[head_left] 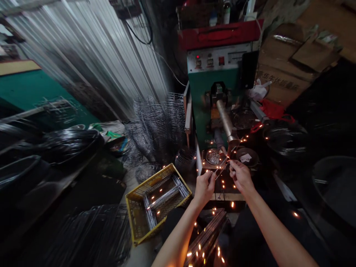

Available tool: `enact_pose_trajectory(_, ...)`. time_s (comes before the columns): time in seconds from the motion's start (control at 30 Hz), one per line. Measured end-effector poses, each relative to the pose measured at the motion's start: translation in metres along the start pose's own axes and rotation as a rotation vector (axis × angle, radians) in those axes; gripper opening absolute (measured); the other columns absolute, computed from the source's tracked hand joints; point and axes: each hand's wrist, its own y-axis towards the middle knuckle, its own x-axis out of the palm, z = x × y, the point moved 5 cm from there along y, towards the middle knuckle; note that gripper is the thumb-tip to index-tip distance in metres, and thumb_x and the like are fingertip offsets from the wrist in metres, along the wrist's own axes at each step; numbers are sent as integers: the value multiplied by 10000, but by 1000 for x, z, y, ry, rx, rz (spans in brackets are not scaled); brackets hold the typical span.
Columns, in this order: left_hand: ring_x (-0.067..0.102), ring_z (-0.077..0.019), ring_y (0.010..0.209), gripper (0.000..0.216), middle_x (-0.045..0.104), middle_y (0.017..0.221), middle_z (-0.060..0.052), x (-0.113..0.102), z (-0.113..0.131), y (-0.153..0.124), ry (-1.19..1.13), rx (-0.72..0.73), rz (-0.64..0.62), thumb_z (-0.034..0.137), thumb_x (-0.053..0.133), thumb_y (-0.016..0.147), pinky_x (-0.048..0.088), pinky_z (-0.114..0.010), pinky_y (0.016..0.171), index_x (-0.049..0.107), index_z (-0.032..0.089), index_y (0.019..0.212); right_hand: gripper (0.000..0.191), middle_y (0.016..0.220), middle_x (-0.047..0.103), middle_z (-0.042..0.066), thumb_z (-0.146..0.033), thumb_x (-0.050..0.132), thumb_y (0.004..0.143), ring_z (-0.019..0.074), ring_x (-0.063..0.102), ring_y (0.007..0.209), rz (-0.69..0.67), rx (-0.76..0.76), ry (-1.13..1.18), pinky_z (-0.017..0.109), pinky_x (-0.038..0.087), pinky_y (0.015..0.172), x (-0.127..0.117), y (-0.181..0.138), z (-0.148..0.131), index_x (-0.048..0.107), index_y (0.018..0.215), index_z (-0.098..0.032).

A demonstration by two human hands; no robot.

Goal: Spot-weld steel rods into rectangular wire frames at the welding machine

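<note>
My left hand [205,184] is closed on a thin metal wire piece [219,169] that slants up to the tip of a spot welder [199,92]. Close to that same tip, my right hand [241,175] pinches something small; fingers and glare hide what it is. The welder's thick metal arm [226,120] reaches down above the wire, and orange sparks scatter from the contact point over both forearms. Left of the tip, a round dish [213,157] holds many small shiny metal parts. A dark dish [246,157] with a scrap of white paper sits to the right.
A yellow plastic crate [132,226] with stacked wire pieces stands at my left. Bundled metal rods [208,231] lie below my forearms. Stacked wire baskets [154,122] stand by the corrugated wall [111,48]. Cardboard boxes [286,78] are at the back right.
</note>
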Motion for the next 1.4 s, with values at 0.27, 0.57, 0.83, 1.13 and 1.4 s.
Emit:
enact_pose_trajectory(0.27,415,-101,527,287,497,568,26,16,7,19,-14,54,20,292,463,911,300,-223,547,624,168,708,349,494,471,-83,-376,841,539,29,350,373,33,-49,-39,161,286,337,-10,11,-20,636,729,-167)
enact_pose_trajectory(0.57,407,-96,531,317,472,552,38,16,5,28,-22,6,5,316,454,916,303,-207,533,640,157,715,377,488,450,-87,-424,845,548,19,347,376,-3,-56,-41,153,291,351,-7,23,-20,621,700,-162)
enact_pose_trajectory(0.83,485,-119,598,365,551,645,1,16,-1,20,3,43,-81,346,352,958,367,-214,579,642,151,854,407,522,486,-66,-501,812,609,35,372,400,-38,-10,-171,161,320,370,-24,13,-23,599,696,-165)
enact_pose_trajectory(1.13,560,-157,600,87,598,601,0,-31,-63,-44,43,-98,-100,175,701,678,403,-247,614,637,234,679,385,640,625,6,-525,752,664,120,524,538,-493,297,-701,217,408,482,-68,-106,48,697,780,-162)
enact_pose_trajectory(1.4,612,-204,911,243,668,961,-60,-202,-204,-147,-81,-545,654,354,525,910,482,-343,823,659,159,967,433,784,688,70,-637,671,656,253,631,761,-572,417,-931,313,509,670,-99,-147,81,714,757,-218)
